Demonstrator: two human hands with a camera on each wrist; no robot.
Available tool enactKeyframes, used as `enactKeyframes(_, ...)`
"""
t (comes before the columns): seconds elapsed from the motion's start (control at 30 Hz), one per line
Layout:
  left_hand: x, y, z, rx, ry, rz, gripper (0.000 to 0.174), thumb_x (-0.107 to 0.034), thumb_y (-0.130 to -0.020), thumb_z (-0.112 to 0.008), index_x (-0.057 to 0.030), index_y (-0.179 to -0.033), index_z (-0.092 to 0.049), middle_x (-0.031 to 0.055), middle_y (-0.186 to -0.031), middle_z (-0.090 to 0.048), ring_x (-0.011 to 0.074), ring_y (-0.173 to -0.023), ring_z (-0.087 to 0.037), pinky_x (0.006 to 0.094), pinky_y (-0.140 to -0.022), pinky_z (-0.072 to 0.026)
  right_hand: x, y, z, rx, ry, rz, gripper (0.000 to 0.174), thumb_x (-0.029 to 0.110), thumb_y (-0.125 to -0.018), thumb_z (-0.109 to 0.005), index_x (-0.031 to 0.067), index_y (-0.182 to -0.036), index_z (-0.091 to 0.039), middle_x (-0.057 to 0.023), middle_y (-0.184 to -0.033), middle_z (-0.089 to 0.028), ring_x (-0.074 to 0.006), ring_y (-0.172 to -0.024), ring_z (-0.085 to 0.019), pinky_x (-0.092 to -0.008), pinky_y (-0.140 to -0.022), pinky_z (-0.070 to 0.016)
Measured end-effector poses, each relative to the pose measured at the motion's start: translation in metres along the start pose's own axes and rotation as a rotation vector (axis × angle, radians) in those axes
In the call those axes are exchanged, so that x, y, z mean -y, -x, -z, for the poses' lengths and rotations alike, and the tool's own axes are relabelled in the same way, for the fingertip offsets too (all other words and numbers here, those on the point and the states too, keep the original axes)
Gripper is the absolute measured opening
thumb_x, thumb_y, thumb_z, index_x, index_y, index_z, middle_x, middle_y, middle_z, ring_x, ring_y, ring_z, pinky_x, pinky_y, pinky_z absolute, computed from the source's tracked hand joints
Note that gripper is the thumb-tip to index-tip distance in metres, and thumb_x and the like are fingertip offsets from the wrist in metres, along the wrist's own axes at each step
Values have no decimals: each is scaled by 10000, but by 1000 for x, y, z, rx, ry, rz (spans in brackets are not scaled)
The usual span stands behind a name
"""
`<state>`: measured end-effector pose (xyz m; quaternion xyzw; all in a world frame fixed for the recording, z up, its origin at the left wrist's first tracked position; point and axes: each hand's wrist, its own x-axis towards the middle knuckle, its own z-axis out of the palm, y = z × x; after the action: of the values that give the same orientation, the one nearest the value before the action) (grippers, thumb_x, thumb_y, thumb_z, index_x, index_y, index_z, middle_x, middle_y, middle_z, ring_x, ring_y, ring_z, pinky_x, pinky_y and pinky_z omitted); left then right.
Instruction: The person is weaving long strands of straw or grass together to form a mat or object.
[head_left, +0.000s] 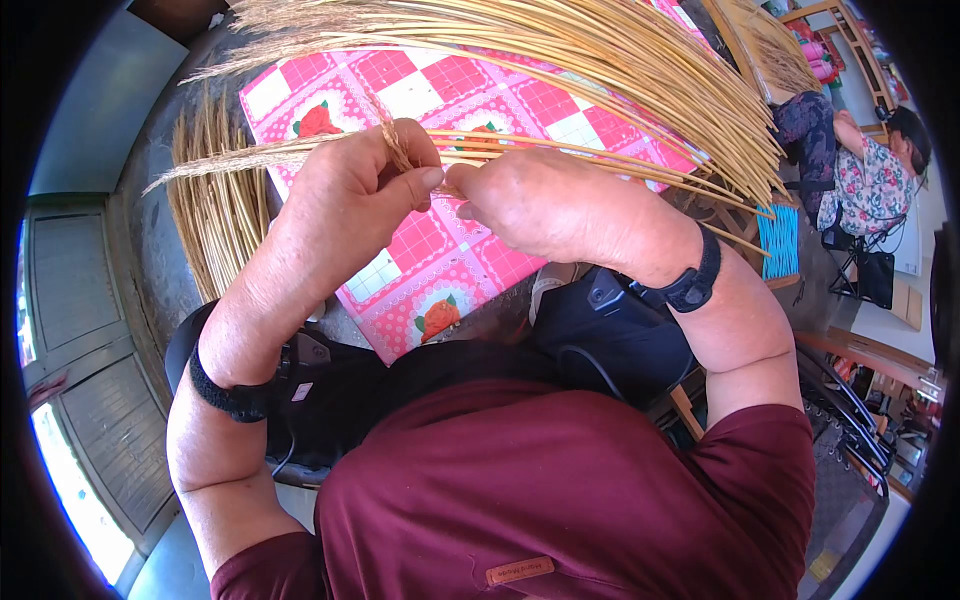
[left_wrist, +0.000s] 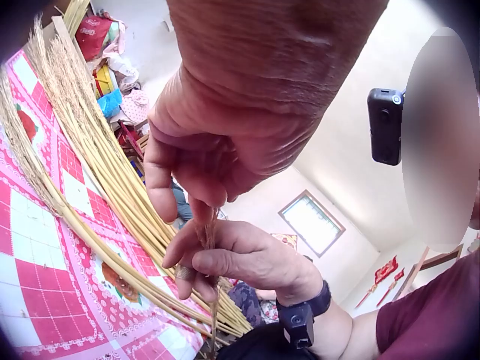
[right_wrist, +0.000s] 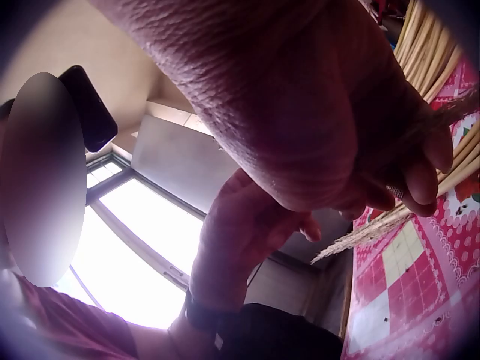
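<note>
In the head view, the left hand [head_left: 350,190] pinches a reddish dry plume strand [head_left: 393,140] between thumb and fingers. Close beside it, the right hand [head_left: 560,200] has its fingers curled at the same strand, thumb near the left thumb. The left wrist view shows the strand [left_wrist: 209,236] running between the left hand [left_wrist: 232,135] and the right hand [left_wrist: 240,259]. Behind both hands a few long pale stalks [head_left: 600,157] with a feathery head [head_left: 230,160] lie across the tablecloth. The right hand's palm side is dark in the right wrist view.
A large bundle of stalks [head_left: 620,60] spans the far side of the pink checked tablecloth [head_left: 440,260]. Another bundle [head_left: 222,200] stands at the left. A seated person [head_left: 870,170] in a flowered top is at the right, near a blue woven piece [head_left: 779,242].
</note>
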<state>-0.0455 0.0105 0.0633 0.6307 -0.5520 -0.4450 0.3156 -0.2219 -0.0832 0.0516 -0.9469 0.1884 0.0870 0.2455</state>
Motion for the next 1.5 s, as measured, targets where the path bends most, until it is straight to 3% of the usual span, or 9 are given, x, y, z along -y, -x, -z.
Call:
enactKeyframes(0.27,-1,2,0,-7,-23,-34,78,-93,-923,-557,-26,-939,-594,1,-713,-585,36,-580,-497,177,-470,-399,6,-2,8,76,29,-21,197,68,-836,-497,-14,-985,-597,-210,-815,-656,-352,-805,-660,-453,-694,-515)
enactKeyframes(0.7,-5,2,1,-83,124,35,141,-139,-924,-578,-16,-985,-613,2,-691,-564,62,-593,-486,234,-552,-427,-5,-3,-2,-120,-10,97,187,186,-897,-539,3,-922,-568,-190,-719,-614,-366,-691,-627,-452,-585,-484)
enactKeyframes(0.8,-13,3,9,-289,243,-135,249,-173,-946,-562,-26,-1146,-556,17,-812,-591,73,-656,-521,226,-596,-462,1,-4,11,-298,-187,97,170,166,-904,-529,0,-919,-563,-193,-689,-602,-355,-661,-623,-442,-571,-472)
enactKeyframes(0.9,-20,-5,26,-756,269,-479,384,-202,-969,-515,-31,-1301,-428,130,-1189,-555,173,-1071,-544,304,-904,-456,1,-1,26,-537,-360,80,154,158,-906,-532,8,-881,-554,-205,-626,-569,-359,-608,-601,-449,-537,-437)
enactKeyframes(0.97,-32,-1,51,-871,335,-673,450,-328,-985,-461,-31,-1317,-395,160,-1275,-508,242,-1164,-513,376,-987,-418,-4,-1,37,-672,-397,68,170,169,-919,-530,5,-872,-537,-201,-605,-547,-358,-578,-581,-442,-522,-418)
enactKeyframes(1.13,-86,54,35,87,1314,-832,603,-473,-983,-351,-11,-1370,-331,222,-1325,-449,324,-1232,-456,506,-1017,-370,-12,-2,56,-682,-462,-11,183,169,-929,-523,-9,-889,-518,-209,-628,-536,-374,-605,-563,-432,-545,-408)
enactKeyframes(1.27,-118,59,-33,241,1641,-993,783,-547,-902,-483,32,-1368,-238,318,-1124,-499,359,-970,-601,473,-772,-528,-11,-10,52,-668,-446,-23,175,159,-929,-518,-13,-901,-528,-218,-640,-542,-385,-612,-564,-440,-553,-412)
enactKeyframes(1.37,-121,72,-9,519,1631,-791,936,-596,-844,-555,76,-1361,-158,354,-954,-509,368,-793,-618,408,-641,-567,-9,-15,49,-650,-413,-2,181,160,-928,-518,-17,-942,-554,-225,-663,-563,-392,-638,-580,-447,-559,-423)
enactKeyframes(1.5,-125,57,-24,446,1649,-1112,943,-580,-853,-558,84,-1378,-143,316,-896,-536,324,-734,-595,382,-621,-555,-1,-20,50,-586,-344,-26,176,153,-938,-512,-15,-952,-564,-159,-629,-572,-288,-587,-585,-374,-545,-444)
